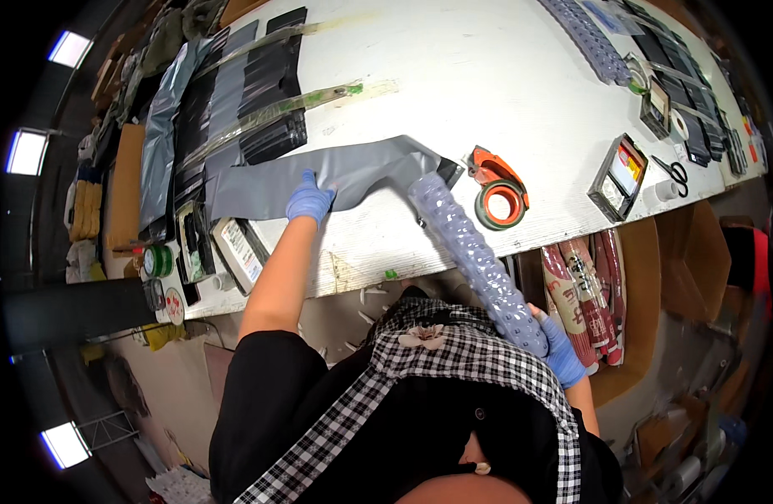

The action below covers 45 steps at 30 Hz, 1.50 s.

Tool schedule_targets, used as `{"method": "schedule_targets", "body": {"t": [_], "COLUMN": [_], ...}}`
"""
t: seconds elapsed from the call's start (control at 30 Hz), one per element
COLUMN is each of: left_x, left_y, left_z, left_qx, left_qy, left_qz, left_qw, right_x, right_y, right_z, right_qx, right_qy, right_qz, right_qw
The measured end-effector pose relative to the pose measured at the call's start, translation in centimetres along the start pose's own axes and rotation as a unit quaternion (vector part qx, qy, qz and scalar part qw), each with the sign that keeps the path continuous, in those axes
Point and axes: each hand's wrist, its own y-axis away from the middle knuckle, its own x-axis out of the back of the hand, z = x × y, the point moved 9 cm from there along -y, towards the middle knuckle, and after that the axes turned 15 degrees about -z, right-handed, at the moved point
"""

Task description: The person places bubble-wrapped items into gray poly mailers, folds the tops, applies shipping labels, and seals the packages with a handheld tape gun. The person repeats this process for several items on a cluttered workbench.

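A long grey plastic mailing bag point(260, 186) lies across the near left of the table, its right end raised and showing a black inside. My left hand point(311, 200), in a blue glove, rests on the bag near its front edge with the fingers apart. A long roll wrapped in clear bubble wrap point(479, 260) slants from the bag's right end down toward my body. My right hand point(563, 353), also gloved, is closed around the roll's near end; some of its fingers are hidden behind it. The roll's far tip touches or overlaps the bag; I cannot tell which.
Right of the roll lies an orange tape dispenser point(500, 189). Stacked grey and black bags point(235, 92) are taped to the white table point(453, 67). Scissors point(673, 172) and a small box point(619, 178) lie right. Below the edge, a carton point(638, 328) holds wrapped rolls point(584, 294).
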Motion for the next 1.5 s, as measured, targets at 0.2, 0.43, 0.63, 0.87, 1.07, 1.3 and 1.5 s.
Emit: {"method": "schedule_targets", "body": {"t": [0.2, 0.43, 0.63, 0.87, 1.07, 1.3, 1.5], "left_x": [-1.3, 9.3, 7.7, 17.3, 24.0, 10.0, -3.8], "left_y": [2.1, -2.2, -5.8, 5.4, -3.3, -6.2, -1.0], "left_z": [3.1, -10.5, -11.7, 7.1, 23.3, 28.9, 18.3], "left_qx": [-0.074, 0.256, 0.121, -0.307, -0.509, -0.544, -0.290], "left_qy": [-0.049, -0.072, 0.000, -0.143, -0.152, -0.039, 0.247], "left_qz": [0.045, 0.153, 0.075, 0.434, 0.422, 0.099, -0.212], "left_qw": [0.995, 0.952, 0.990, 0.835, 0.735, 0.832, 0.900], "right_x": [2.6, 1.7, 1.9, 0.9, 3.4, -2.9, -2.5], "right_y": [0.0, 0.2, -0.5, -0.7, -0.6, -2.6, -0.1], "right_z": [4.3, 3.2, 0.3, -3.2, 5.1, -1.9, -0.5], "right_qx": [-0.037, -0.071, -0.125, -0.175, -0.140, -0.100, -0.028], "right_qy": [0.039, 0.012, 0.203, 0.323, 0.115, 0.150, 0.108], "right_qz": [0.031, 0.060, 0.063, 0.098, 0.117, 0.151, 0.132], "right_qw": [0.998, 0.996, 0.969, 0.925, 0.977, 0.972, 0.985]}}
